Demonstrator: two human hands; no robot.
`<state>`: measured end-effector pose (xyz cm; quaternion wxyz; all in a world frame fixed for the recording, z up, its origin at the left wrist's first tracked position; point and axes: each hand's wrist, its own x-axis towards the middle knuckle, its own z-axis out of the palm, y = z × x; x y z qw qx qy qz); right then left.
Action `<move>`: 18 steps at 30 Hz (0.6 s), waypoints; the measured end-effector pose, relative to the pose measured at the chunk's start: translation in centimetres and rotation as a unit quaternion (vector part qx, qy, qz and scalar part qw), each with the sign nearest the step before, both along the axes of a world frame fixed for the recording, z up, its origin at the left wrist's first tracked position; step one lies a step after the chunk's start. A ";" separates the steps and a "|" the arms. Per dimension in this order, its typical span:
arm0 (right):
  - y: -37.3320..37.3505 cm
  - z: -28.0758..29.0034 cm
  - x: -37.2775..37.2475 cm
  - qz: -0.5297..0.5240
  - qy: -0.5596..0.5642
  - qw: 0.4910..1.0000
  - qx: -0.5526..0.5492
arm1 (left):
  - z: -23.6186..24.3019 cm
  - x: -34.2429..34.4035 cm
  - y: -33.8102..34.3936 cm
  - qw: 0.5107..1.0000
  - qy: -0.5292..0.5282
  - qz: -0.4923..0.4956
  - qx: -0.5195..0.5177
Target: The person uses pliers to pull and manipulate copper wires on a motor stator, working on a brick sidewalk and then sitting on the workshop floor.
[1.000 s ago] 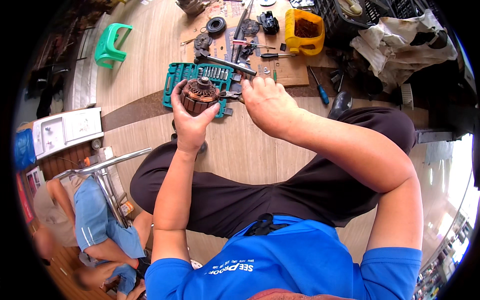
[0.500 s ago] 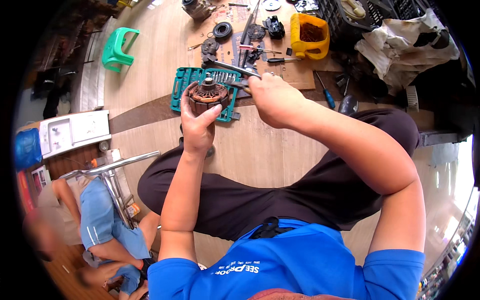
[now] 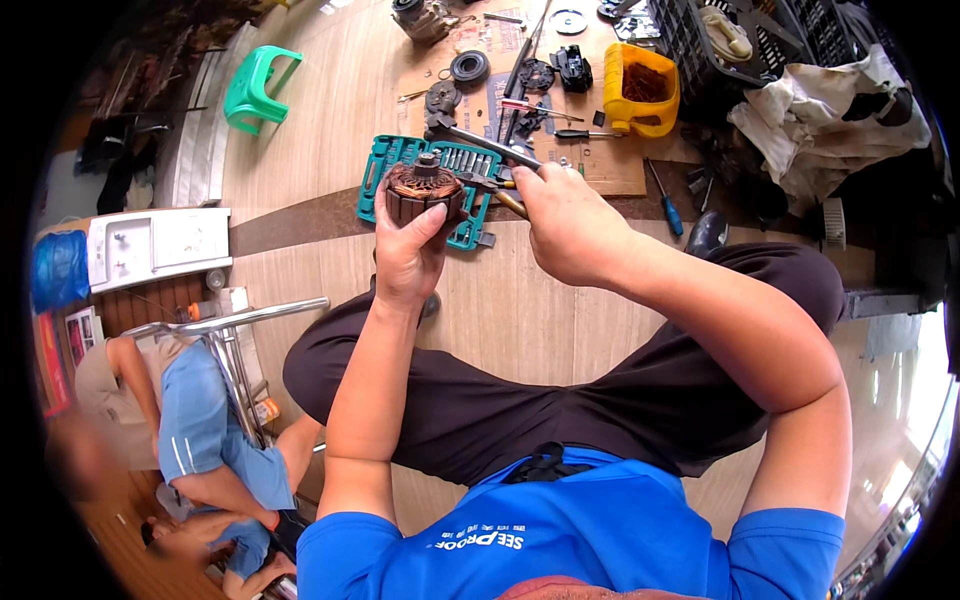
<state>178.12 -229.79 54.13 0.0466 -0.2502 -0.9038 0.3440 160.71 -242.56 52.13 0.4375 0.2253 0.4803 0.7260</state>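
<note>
Copper-wound armature (image 3: 424, 197) sits clasped in the left hand (image 3: 410, 252) while the right hand (image 3: 570, 222) grips pliers (image 3: 511, 203).

green stool (image 3: 244, 95), upper left | blue bag (image 3: 60, 272), far left | person (image 3: 203, 410) in blue shorts

My L hand (image 3: 408, 255) is curled in a grip, fingers (image 3: 381, 208) up the outer side, thumb (image 3: 428, 224) slanting up to the R; L forearm (image 3: 368, 375) near-vert. My R hand (image 3: 572, 228) is fisted, back up, R elbow (image 3: 830, 392) bent hard & flared wide, R forearm (image 3: 715, 300) angling in twd L.
</note>
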 end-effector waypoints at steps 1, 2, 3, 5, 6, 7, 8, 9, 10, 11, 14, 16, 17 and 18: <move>-0.2 -0.1 0.1 -0.001 0.003 1.000 0.017 | -0.2 0.2 0.1 1.000 0.016 0.009 0.000; -0.3 -0.3 0.1 0.003 0.006 0.999 0.041 | -0.4 0.3 0.1 0.999 0.032 0.019 0.000; -0.5 -0.4 0.2 0.007 0.010 0.998 0.064 | -0.6 0.3 0.1 0.998 0.047 0.028 -0.001; -0.7 -0.7 0.3 0.013 0.016 0.995 0.095 | -0.7 0.2 0.1 0.999 0.045 0.027 -0.006; -0.7 -0.7 0.4 0.014 0.018 0.994 0.102 | -0.7 0.2 0.0 0.999 0.043 0.027 -0.009; -0.7 -0.8 0.5 0.015 0.021 0.994 0.110 | -0.8 0.2 0.0 0.999 0.039 0.024 -0.008; -0.8 -0.9 0.5 0.014 0.032 0.992 0.122 | -0.8 0.1 0.1 0.999 0.034 0.020 -0.008; -0.8 -1.0 0.5 0.013 0.042 0.990 0.135 | -0.8 0.1 0.1 0.999 0.030 0.017 -0.007; -0.8 -1.0 0.5 0.011 0.053 0.988 0.147 | -0.8 0.1 0.1 1.000 0.020 0.007 -0.006; -0.9 -1.0 0.5 0.013 0.052 0.987 0.152 | -0.7 0.0 0.1 1.000 0.011 -0.003 -0.006; -0.9 -1.1 0.4 0.019 0.062 0.983 0.169 | -0.8 0.4 0.1 1.000 -0.001 -0.017 -0.012; -0.9 -1.3 0.3 0.026 0.086 0.979 0.184 | -1.2 0.4 0.0 0.999 0.012 -0.031 -0.013; -0.9 -1.3 0.3 0.030 0.091 0.977 0.189 | -1.4 0.2 -0.1 0.999 0.015 -0.034 -0.015; -0.9 -1.2 0.4 0.034 0.095 0.976 0.193 | -1.6 0.2 -0.2 0.999 0.018 -0.036 -0.016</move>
